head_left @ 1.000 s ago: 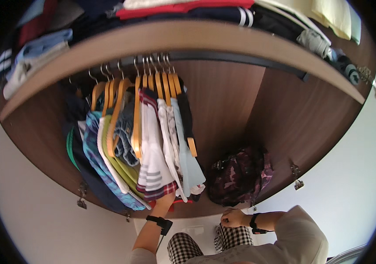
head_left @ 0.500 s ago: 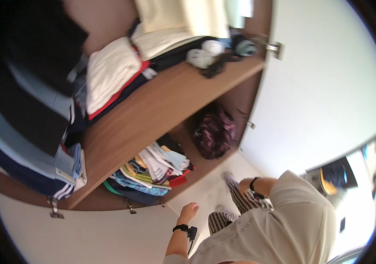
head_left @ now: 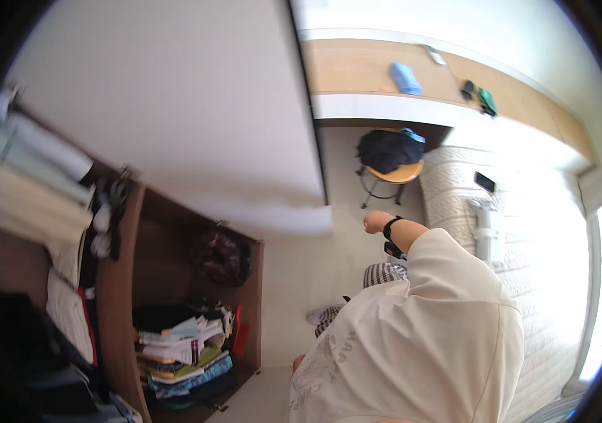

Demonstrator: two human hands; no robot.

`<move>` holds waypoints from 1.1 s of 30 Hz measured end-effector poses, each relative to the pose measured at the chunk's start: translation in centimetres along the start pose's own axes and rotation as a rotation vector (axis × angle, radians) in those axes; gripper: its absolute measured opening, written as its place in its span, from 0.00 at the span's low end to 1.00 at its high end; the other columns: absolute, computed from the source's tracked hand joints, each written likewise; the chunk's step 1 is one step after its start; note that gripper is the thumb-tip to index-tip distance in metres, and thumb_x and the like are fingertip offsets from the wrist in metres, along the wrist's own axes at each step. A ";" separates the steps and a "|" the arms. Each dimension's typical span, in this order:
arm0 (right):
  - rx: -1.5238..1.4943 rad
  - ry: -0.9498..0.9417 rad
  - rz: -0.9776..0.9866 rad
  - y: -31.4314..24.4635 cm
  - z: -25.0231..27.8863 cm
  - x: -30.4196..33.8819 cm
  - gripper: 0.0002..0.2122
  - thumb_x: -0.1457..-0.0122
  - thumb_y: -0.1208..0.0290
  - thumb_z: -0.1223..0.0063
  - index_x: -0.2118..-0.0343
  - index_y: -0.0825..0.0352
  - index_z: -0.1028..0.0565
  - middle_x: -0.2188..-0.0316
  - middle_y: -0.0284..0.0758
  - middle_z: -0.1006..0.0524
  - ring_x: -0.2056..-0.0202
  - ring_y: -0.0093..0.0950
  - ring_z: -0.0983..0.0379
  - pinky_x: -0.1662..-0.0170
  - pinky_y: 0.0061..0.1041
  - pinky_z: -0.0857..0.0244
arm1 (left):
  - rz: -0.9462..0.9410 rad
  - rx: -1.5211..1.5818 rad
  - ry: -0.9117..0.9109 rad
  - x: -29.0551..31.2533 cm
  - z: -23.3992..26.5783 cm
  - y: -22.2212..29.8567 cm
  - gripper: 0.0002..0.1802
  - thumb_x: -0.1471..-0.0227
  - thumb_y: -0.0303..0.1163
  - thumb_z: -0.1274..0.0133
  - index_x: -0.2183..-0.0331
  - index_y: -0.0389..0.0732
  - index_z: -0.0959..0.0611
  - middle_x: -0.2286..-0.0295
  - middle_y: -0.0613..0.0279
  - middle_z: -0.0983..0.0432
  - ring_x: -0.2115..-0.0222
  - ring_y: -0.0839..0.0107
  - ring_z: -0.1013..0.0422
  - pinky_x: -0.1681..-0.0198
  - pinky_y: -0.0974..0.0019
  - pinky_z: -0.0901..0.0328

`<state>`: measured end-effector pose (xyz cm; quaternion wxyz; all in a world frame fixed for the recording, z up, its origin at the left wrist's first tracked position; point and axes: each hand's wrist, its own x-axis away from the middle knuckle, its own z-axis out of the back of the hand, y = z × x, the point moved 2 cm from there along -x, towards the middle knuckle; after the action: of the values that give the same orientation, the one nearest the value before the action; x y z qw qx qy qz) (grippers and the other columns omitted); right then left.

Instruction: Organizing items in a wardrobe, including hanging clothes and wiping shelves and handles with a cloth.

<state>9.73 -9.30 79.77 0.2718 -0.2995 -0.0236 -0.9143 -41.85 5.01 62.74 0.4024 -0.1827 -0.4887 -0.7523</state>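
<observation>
My right hand (head_left: pixel 377 222) hangs in front of me with its fingers curled in, and nothing shows in it. A dark band circles that wrist. The hand is above the floor, nearest to a round wooden stool (head_left: pixel 403 173) with dark clothing (head_left: pixel 387 150) heaped on its seat. Only a small patch of skin (head_left: pixel 299 362) shows at the left edge of my shirt. It may be my left hand, whose fingers are hidden. On the left is an open wardrobe (head_left: pixel 119 261) with a pile of folded clothes (head_left: pixel 186 352) and a dark maroon bundle (head_left: pixel 222 257) in its lower compartment.
A white wardrobe door (head_left: pixel 195 106) stands open between the shelves and the stool. Beyond it, a wooden ledge (head_left: pixel 354 67) bears a blue folded cloth (head_left: pixel 405 78) and a green item (head_left: pixel 488 101). To the right, a pale quilted bed (head_left: pixel 449 176) holds a phone (head_left: pixel 484 181).
My view has swung right, from the wardrobe shelves toward the stool, ledge and bed. My right arm now reaches forward. The left forearm, visible before, is mostly out of sight.
</observation>
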 end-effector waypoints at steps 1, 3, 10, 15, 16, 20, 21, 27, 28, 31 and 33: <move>-0.024 0.021 -0.028 3.8 1.4 0.3 0.12 0.53 0.72 0.54 0.65 0.67 0.23 0.62 0.43 0.24 0.59 0.41 0.29 0.58 0.38 0.34 | 0.014 -0.071 -0.034 -1.3 -1.1 1.9 0.16 0.47 0.38 0.57 0.73 0.35 0.22 0.71 0.54 0.24 0.72 0.58 0.28 0.68 0.57 0.34; -0.095 0.100 -0.031 11.6 3.7 0.5 0.13 0.53 0.71 0.55 0.64 0.64 0.23 0.62 0.43 0.25 0.58 0.41 0.29 0.56 0.37 0.35 | 0.037 -0.351 -0.117 -4.3 -3.4 5.1 0.16 0.47 0.38 0.57 0.73 0.35 0.22 0.71 0.54 0.24 0.72 0.58 0.29 0.68 0.57 0.33; -0.565 0.626 -0.258 44.8 12.8 2.8 0.11 0.51 0.67 0.55 0.67 0.63 0.23 0.65 0.44 0.24 0.60 0.41 0.29 0.56 0.38 0.35 | -0.061 -0.269 -0.071 -7.9 -10.8 28.0 0.15 0.48 0.37 0.55 0.71 0.34 0.22 0.73 0.54 0.24 0.72 0.63 0.29 0.71 0.58 0.33; -0.479 1.058 -0.373 61.7 22.0 0.1 0.16 0.52 0.66 0.50 0.59 0.64 0.28 0.59 0.50 0.31 0.58 0.47 0.33 0.54 0.42 0.38 | -0.099 -0.266 -0.012 -10.8 -16.6 41.3 0.19 0.48 0.40 0.52 0.61 0.35 0.22 0.69 0.53 0.23 0.67 0.64 0.27 0.63 0.63 0.34; -0.517 1.104 -0.391 64.5 24.2 -0.3 0.17 0.52 0.66 0.50 0.58 0.63 0.29 0.58 0.48 0.32 0.56 0.46 0.35 0.53 0.41 0.39 | -0.087 -0.322 -0.072 -10.8 -17.5 45.9 0.20 0.49 0.40 0.51 0.59 0.36 0.23 0.67 0.53 0.23 0.66 0.63 0.27 0.61 0.64 0.34; -0.439 1.394 -0.283 75.9 32.2 -2.8 0.17 0.54 0.64 0.47 0.63 0.70 0.28 0.62 0.49 0.28 0.58 0.46 0.34 0.53 0.40 0.40 | -0.126 -0.154 -0.072 -9.6 -22.1 56.7 0.20 0.50 0.39 0.49 0.58 0.37 0.23 0.65 0.52 0.24 0.66 0.61 0.27 0.61 0.63 0.34; -0.469 1.321 -0.325 77.2 33.6 -3.6 0.18 0.54 0.64 0.47 0.63 0.71 0.28 0.62 0.49 0.28 0.58 0.46 0.34 0.53 0.41 0.40 | -0.162 -0.220 -0.073 -9.6 -22.4 56.5 0.20 0.50 0.39 0.50 0.58 0.37 0.24 0.65 0.51 0.24 0.66 0.60 0.27 0.61 0.63 0.34; -0.432 0.966 -0.386 78.5 37.5 -5.6 0.26 0.53 0.50 0.48 0.61 0.71 0.28 0.62 0.51 0.27 0.59 0.49 0.31 0.55 0.41 0.37 | -0.076 -0.330 -0.058 -5.5 -21.5 55.4 0.22 0.50 0.40 0.50 0.56 0.38 0.25 0.65 0.49 0.25 0.65 0.58 0.28 0.61 0.61 0.34; -0.224 1.075 -0.385 79.4 36.5 -5.3 0.27 0.52 0.48 0.49 0.61 0.72 0.27 0.62 0.50 0.26 0.59 0.48 0.30 0.56 0.40 0.36 | -0.086 -0.384 -0.078 -5.3 -21.1 55.0 0.22 0.50 0.41 0.50 0.56 0.38 0.25 0.65 0.49 0.25 0.65 0.57 0.28 0.60 0.61 0.34; -0.026 0.947 -0.541 76.6 35.9 -4.4 0.25 0.52 0.50 0.49 0.63 0.70 0.26 0.62 0.51 0.26 0.59 0.46 0.29 0.57 0.41 0.35 | -0.059 -0.432 -0.069 -2.2 -20.9 51.2 0.23 0.52 0.42 0.50 0.56 0.39 0.24 0.65 0.47 0.25 0.64 0.54 0.29 0.60 0.58 0.35; -0.114 0.970 -0.505 76.6 35.7 -3.5 0.17 0.52 0.61 0.51 0.66 0.71 0.25 0.66 0.50 0.25 0.62 0.47 0.28 0.61 0.42 0.33 | -0.076 -0.477 -0.072 -1.6 -21.0 48.7 0.22 0.53 0.40 0.50 0.56 0.39 0.24 0.64 0.47 0.25 0.63 0.51 0.30 0.59 0.56 0.36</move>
<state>70.32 -65.43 97.92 0.0068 0.1570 0.0827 -0.9841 -0.21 -22.51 80.74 0.3016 -0.2809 -0.3175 -0.8540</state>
